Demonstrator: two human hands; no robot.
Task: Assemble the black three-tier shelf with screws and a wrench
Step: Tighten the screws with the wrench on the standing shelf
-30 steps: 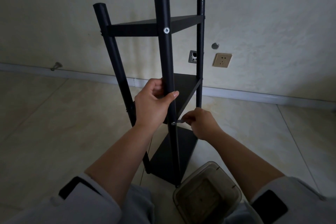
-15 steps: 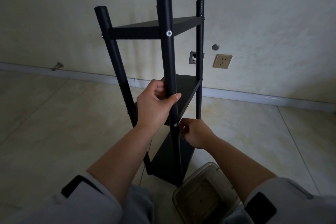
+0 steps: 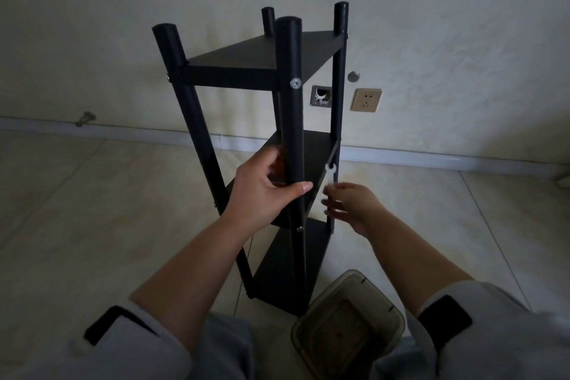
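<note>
The black three-tier shelf (image 3: pixel 262 62) stands upright on the floor in front of me, with round posts and three dark boards. A silver screw head (image 3: pixel 295 83) shows on the near post at the top tier, and another screw (image 3: pixel 299 228) sticks out lower on the same post. My left hand (image 3: pixel 263 191) is wrapped around the near post at the middle tier. To the right of that post, my right hand (image 3: pixel 350 205) holds a small silver wrench (image 3: pixel 330 174) that points upward, clear of the screw.
A clear plastic container (image 3: pixel 348 327) sits on the tile floor by my right knee, against the shelf's base. The wall behind carries a beige socket (image 3: pixel 366 100), an open metal box (image 3: pixel 321 96) and a white baseboard. A door stopper (image 3: pixel 84 118) sits low at the left.
My right hand has pulled the wrench off the lower screw and moved right and up, with the wrench now pointing upward. The view has dropped, so the shelf's top board shows more.
</note>
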